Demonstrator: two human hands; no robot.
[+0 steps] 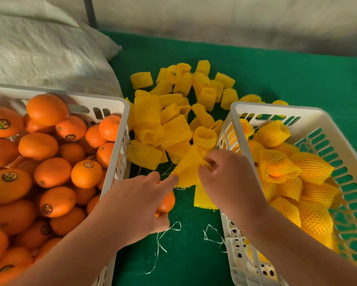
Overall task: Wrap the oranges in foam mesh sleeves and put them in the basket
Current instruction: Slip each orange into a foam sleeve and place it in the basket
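Note:
My left hand cups a bare orange under its palm, thumb beneath it, while its index finger stretches out to touch a yellow foam mesh sleeve. My right hand pinches that sleeve's right edge between thumb and fingers. A white basket at the left is full of bare oranges. Another white basket at the right holds several oranges wrapped in yellow sleeves.
A pile of loose yellow sleeves lies on the green cloth between and behind the baskets. One flat sleeve lies under my right wrist. White threads trail near the front. A grey woven sack sits behind the left basket.

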